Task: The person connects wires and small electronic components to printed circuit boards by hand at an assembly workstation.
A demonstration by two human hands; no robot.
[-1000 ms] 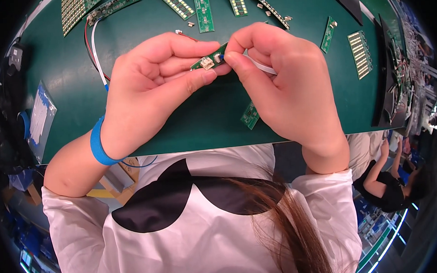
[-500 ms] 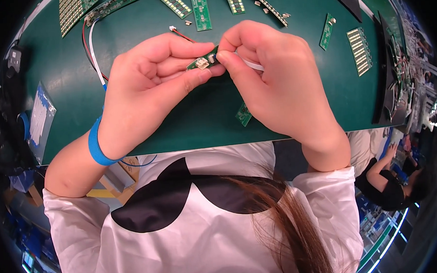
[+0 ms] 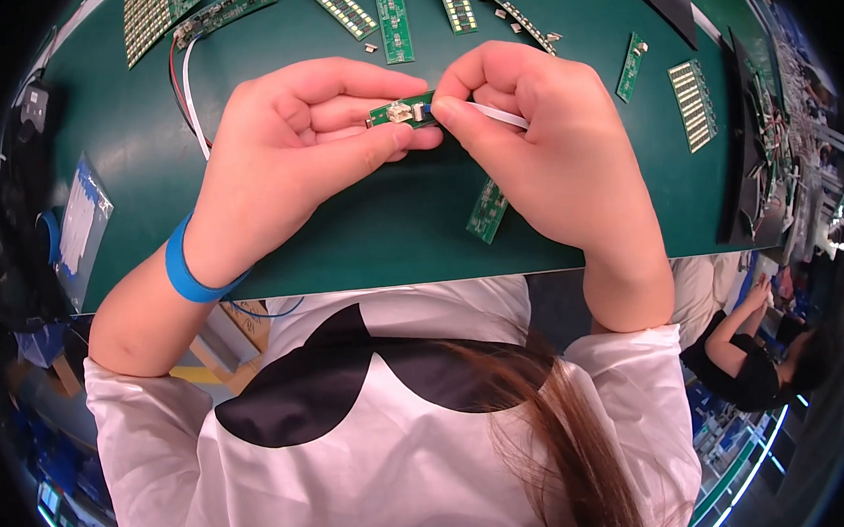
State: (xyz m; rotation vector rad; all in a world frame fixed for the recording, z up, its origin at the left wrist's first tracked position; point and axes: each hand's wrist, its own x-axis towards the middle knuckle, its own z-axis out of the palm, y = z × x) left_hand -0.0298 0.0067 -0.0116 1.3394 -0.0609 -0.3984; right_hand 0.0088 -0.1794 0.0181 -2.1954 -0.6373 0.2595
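My left hand is closed on a small green circuit board, gripping its edges between thumb and fingers. Two pale connectors sit on the board's upper face. At its right end, my right hand pinches a white flat ribbon cable. The cable's blue tip meets the board beside the smaller connector; whether it sits inside cannot be made out. The rest of the ribbon runs back under my right palm. A second green board lies on the table just below my right hand, partly covered by it.
Several LED boards and green circuit strips lie along the far side of the green table. A wired board is at far left, a plastic bag at the left edge. Black trays stand right; another person sits beyond.
The held board has turned more level, showing more of its face. Both hands have shifted slightly right. A red-and-black wire's white plug beyond my left hand has gone out of sight.
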